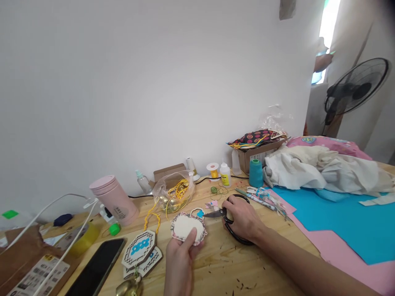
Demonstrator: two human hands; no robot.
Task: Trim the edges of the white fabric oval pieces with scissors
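My left hand (182, 257) pinches a white oval plaque (187, 228) with a patterned, multicoloured rim, thumb on its face. To the right, my right hand (242, 217) is closed on black-handled scissors (212, 214), gripping them near the pivot rather than through the loops. Their blades point left toward the plaque. Just behind the plaque lies a small wooden piece with a blue shape (200, 213). Pink and white scraps (212, 204) sit beyond the blades. Left of my left hand are hexagonal wooden ornaments (140, 247) with blue inlay, a yellow cord and a brass bell (128, 285).
A phone (97, 267), pink tumbler (115, 199) and tape roll (80, 240) stand left. A plastic bag of bells (177, 195), glue bottle (225, 174) and teal thread spool (256, 174) line the back. Blue sheets (345, 222) and white cloth (327, 166) cover the right. Another person's arm (322, 62) shows beyond.
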